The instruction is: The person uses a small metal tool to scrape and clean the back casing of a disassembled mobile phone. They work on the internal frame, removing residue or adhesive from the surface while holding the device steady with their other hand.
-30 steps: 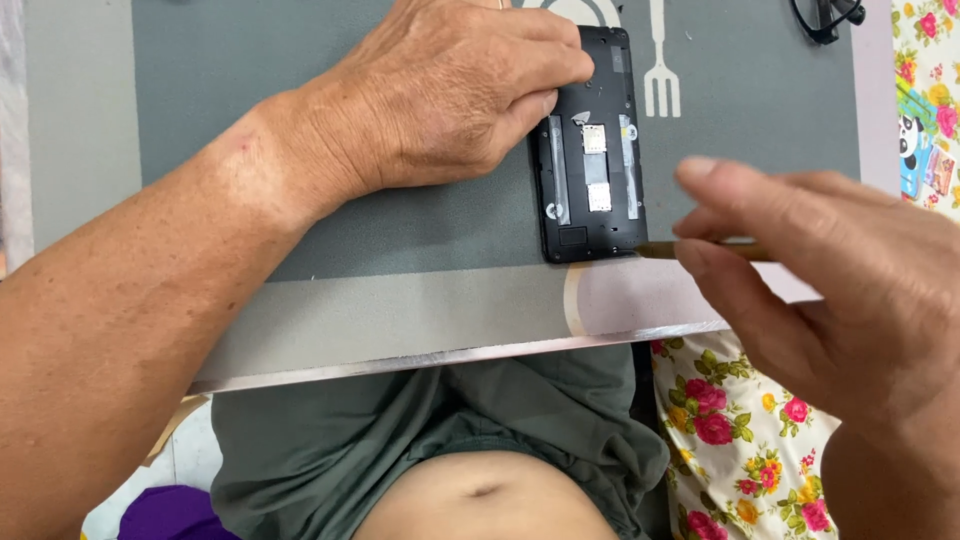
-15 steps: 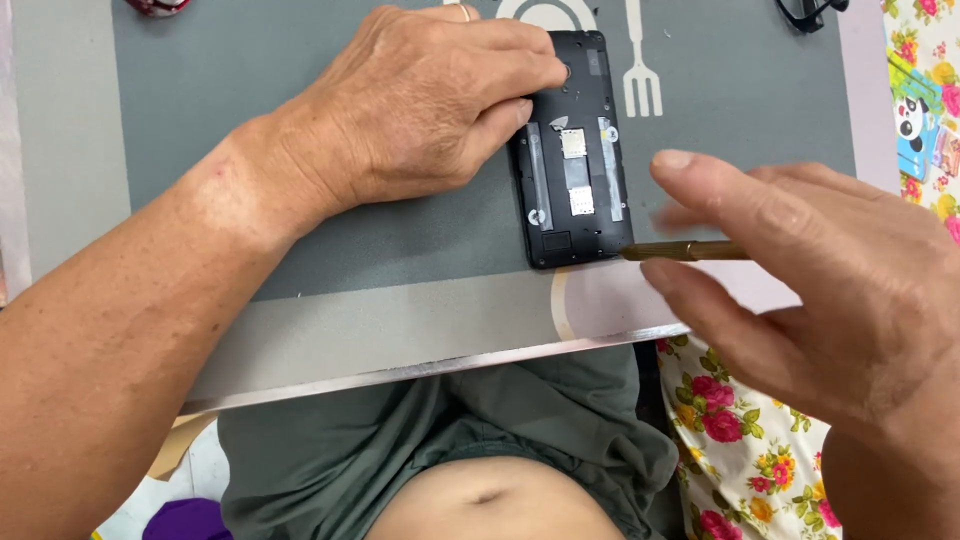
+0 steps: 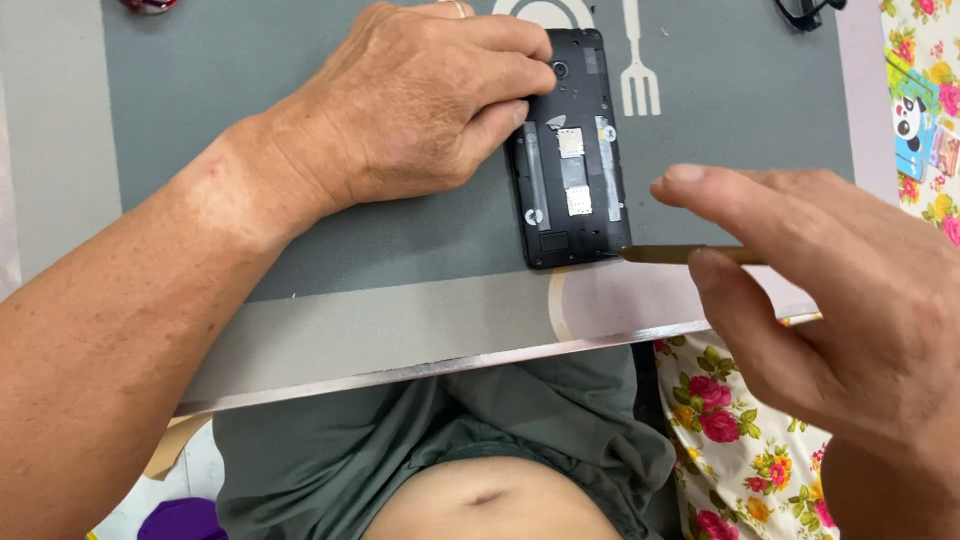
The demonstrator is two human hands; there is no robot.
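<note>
There is 1 phone point(image 3: 570, 150) with its back cover off, lying flat on a grey mat point(image 3: 300, 240). The phone is the landmark here. Inside it you can see 2 small metal card slots, one above the other, and a round camera hole near the top.

There are 2 hands. The left hand point(image 3: 420, 105) lies on the mat to the left of the phone. Its fingers press on the phone's top left part and its thumb touches the left edge, so its grip is closed on the phone to hold it down. 1 ring shows on a finger of this hand.

The right hand point(image 3: 840, 300) is to the right of the phone and lower. It pinches 1 thin brass-coloured tool point(image 3: 680, 254) between thumb and fingers, so its grip is closed on the tool. The tip of the tool touches the bottom right corner of the phone.

The mat has 1 white fork picture point(image 3: 636, 70) just right of the phone's top, and part of 1 white plate picture above the phone. The mat lies on a pale worktop point(image 3: 400, 340) with a shiny front edge, below the phone.

Far right of the phone is a cloth with pink flowers point(image 3: 730, 440). At the top right corner, well away from the phone, are black glasses point(image 3: 805, 12). Below the worktop sits the person in a dark green shirt point(image 3: 420, 440).
</note>
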